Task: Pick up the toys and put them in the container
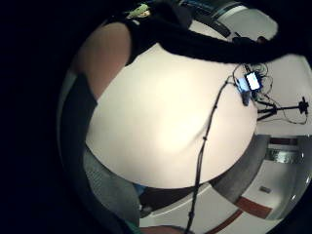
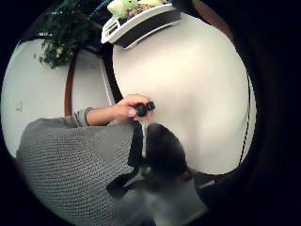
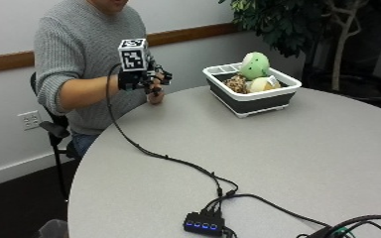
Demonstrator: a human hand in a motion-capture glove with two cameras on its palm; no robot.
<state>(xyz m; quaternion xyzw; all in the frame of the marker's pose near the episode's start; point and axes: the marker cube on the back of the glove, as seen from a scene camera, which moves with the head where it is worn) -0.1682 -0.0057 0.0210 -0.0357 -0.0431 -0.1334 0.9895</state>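
A white-rimmed, dark-walled container (image 3: 256, 103) stands at the far side of the round table (image 3: 276, 163). In it lie a green plush toy (image 3: 254, 64), a cream toy (image 3: 265, 84) and a brown toy (image 3: 237, 84). My gloved right hand (image 3: 142, 79) hovers above the table's edge near the person, well left of the container, fingers relaxed and holding nothing. The thumb side palm view shows the container (image 2: 141, 22) with the green toy (image 2: 122, 7). It also shows the bare left hand (image 2: 126, 108) at the table edge, pinching a small black object (image 2: 143, 109).
A black cable (image 3: 164, 157) runs from the glove across the table to a small hub with blue lights (image 3: 204, 223) near the front edge. A leafy plant (image 3: 289, 25) stands behind the container. The person sits on a chair (image 3: 52, 130) by the wall.
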